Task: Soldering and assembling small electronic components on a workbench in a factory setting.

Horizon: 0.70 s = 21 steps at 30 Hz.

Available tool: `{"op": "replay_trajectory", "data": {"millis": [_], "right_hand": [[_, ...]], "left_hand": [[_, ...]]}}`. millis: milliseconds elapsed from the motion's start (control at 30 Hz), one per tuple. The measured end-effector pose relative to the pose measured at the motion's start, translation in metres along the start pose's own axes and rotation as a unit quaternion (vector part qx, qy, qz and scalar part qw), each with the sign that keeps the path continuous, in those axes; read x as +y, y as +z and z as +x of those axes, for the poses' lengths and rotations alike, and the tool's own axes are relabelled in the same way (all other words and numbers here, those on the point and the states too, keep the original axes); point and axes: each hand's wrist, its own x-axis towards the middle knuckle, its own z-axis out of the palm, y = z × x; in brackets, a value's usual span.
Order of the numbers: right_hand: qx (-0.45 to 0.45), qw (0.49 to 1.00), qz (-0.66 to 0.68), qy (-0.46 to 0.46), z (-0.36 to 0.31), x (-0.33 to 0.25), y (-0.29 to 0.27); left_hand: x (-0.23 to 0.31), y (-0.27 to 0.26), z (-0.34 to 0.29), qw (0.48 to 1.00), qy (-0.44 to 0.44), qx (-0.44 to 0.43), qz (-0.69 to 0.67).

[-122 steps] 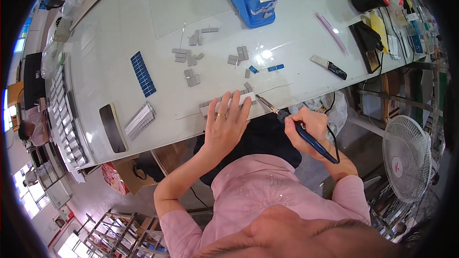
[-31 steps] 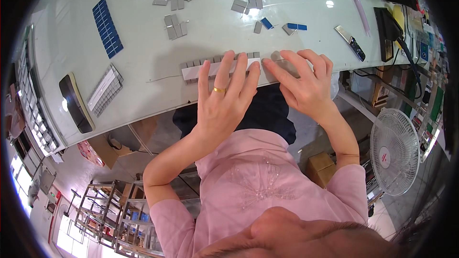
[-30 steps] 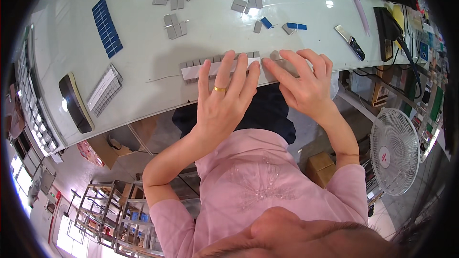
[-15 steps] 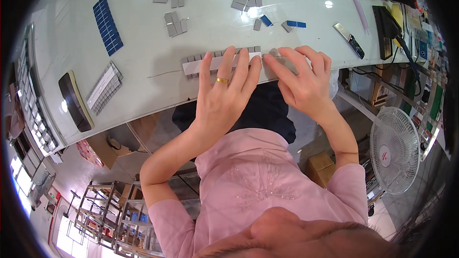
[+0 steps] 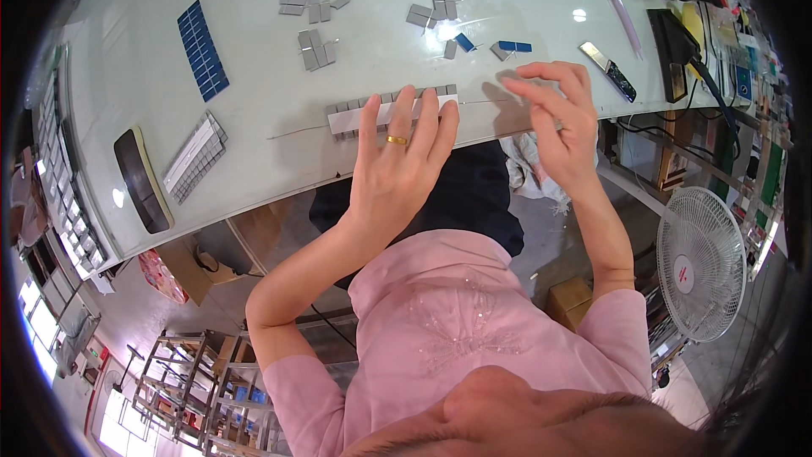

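Note:
Near the front edge of the table lies a row of small grey solar cell pieces with a white strip along it. My left hand, with a gold ring on one finger, rests on the strip with its fingers stretched out and slightly spread. A thin wire runs out from the row's left end, and another thin line reaches from its right end toward my right hand. That hand hovers beyond the right end, fingers bent and apart, with nothing visible in them.
Grey cell pieces lie in small clusters farther back. A blue cell strip, a gridded strip and a phone lie left. Right are a cutter knife, a lilac stick and a black stand. A fan stands below.
My right hand has lifted off the right end of the row and moved right, its fingers opening away from the strip. My left hand stays on the strip. The view has shifted slightly.

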Motion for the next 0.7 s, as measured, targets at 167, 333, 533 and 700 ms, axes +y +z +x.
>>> {"op": "replay_trajectory", "data": {"millis": [167,333,533,700], "right_hand": [[0.095,0.992,-0.039,0.066,-0.007,0.015,-0.027],[0.273,0.911,0.168,0.259,-0.043,0.064,-0.081],[0.469,0.762,0.282,0.345,-0.058,0.157,-0.165],[0.44,0.807,0.136,0.37,-0.019,0.171,-0.204]], "left_hand": [[-0.001,0.0,0.003,1.0,0.006,-0.003,0.012],[0.001,-0.007,0.003,0.999,-0.005,-0.024,-0.043],[-0.003,-0.001,-0.006,0.999,0.018,0.012,-0.038],[-0.002,-0.001,-0.005,0.999,0.018,0.012,-0.031]]}}
